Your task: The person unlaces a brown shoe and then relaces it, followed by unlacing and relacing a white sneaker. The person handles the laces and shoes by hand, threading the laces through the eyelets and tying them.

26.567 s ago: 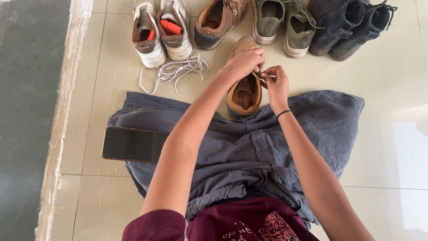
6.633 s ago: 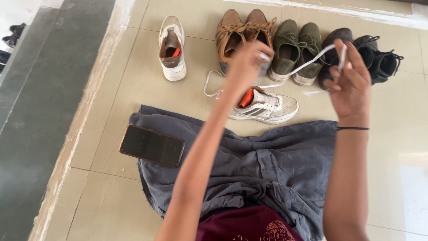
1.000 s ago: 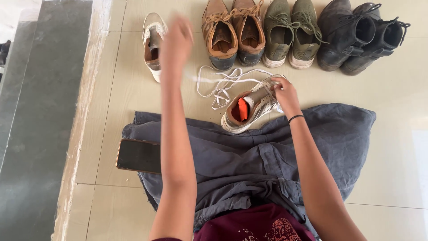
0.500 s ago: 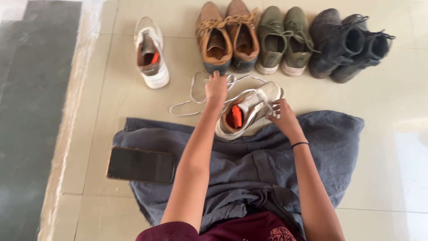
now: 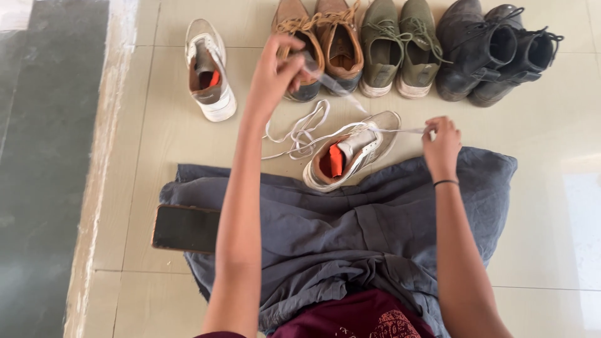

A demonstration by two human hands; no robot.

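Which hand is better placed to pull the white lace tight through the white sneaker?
Probably the right hand: it pinches the white lace taut, close beside the white sneaker; the left hand is raised farther away.

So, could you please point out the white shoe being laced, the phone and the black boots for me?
white shoe [image 5: 360, 147], head view, on its laced upper.
phone [image 5: 185, 228], head view, middle of its dark screen.
black boots [image 5: 466, 53], head view, on the side of the left boot.
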